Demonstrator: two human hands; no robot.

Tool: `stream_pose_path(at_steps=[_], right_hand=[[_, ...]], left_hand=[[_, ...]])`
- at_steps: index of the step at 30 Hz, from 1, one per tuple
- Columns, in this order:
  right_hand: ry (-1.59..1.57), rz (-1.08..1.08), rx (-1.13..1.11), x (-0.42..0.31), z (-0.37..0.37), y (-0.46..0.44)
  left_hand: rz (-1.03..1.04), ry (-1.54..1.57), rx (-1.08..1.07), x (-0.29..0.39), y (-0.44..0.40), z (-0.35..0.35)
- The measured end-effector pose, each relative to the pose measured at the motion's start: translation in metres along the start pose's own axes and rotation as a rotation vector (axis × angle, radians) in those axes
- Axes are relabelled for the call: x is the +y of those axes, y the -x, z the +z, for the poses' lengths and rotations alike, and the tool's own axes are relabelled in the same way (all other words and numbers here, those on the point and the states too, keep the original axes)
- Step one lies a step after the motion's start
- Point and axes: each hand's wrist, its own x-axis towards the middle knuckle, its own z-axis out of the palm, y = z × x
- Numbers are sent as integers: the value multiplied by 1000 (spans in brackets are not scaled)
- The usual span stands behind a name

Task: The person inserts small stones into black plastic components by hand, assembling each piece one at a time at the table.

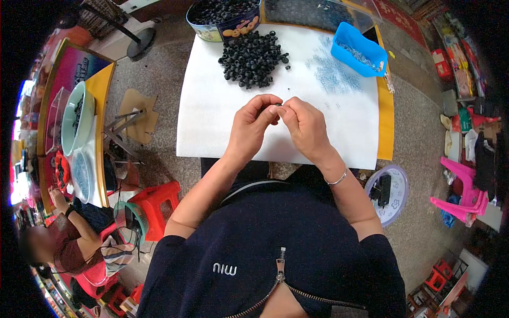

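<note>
My left hand point(250, 127) and my right hand point(306, 130) meet above the white tabletop point(209, 122), fingertips pinched together. Between them shows a small black part point(278, 104), mostly covered by the fingers. Just beyond the hands lies a heap of small black ring-like parts point(252, 59), a few of them loose at its right side. Tiny clear bluish pieces point(339, 71) are scattered on the right of the tabletop, too small to make out. A blue plastic bin point(366, 46) with more of these pieces stands at the far right corner.
A printed tin point(225, 26) full of black parts stands at the back edge beside a clear-sided tray point(318, 16). On the floor to the right is a lilac basket point(403, 193). At the left, another person point(79, 238) sits by a table with a pale green basin point(87, 111).
</note>
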Motion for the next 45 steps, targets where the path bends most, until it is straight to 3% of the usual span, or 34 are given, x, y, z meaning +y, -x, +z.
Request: stream_pose_path(at_steps=[4,7,10,13,16,17,20,22,26,31,38,45], right_hand=[[90,-83,111,5,7,3],[296,-144,116,7,8,6],[346,-229,99,9,7,7],[-127,174,44,-2,7,8],[-333,339,-29,1,3,6],[-277,298,-19,-2,3,6],[-80,115,24,-7,1,4],[90,-94,72,1,3,4],[253,-230,37,5,2,2],[227,-260,11,10,-3,-3],[559,-216,-66,64,-20,-24],[573,-202,-47,68,-31,-25]], left_hand=[[-111,95,-40,0,-1,1],[-336,321,-46,9,1,4],[-224,80,-28,5,4,3],[92,-306,86,9,10,12],[425,-550,105,-1,5,9],[509,-594,114,-2,5,8],[404,-576,74,3,7,7],[132,-282,27,2,6,6],[-425,468,-87,5,-4,-8],[-424,452,-28,6,-9,-21],[-449,363,75,-10,-5,-25],[-431,376,69,-12,-3,-28]])
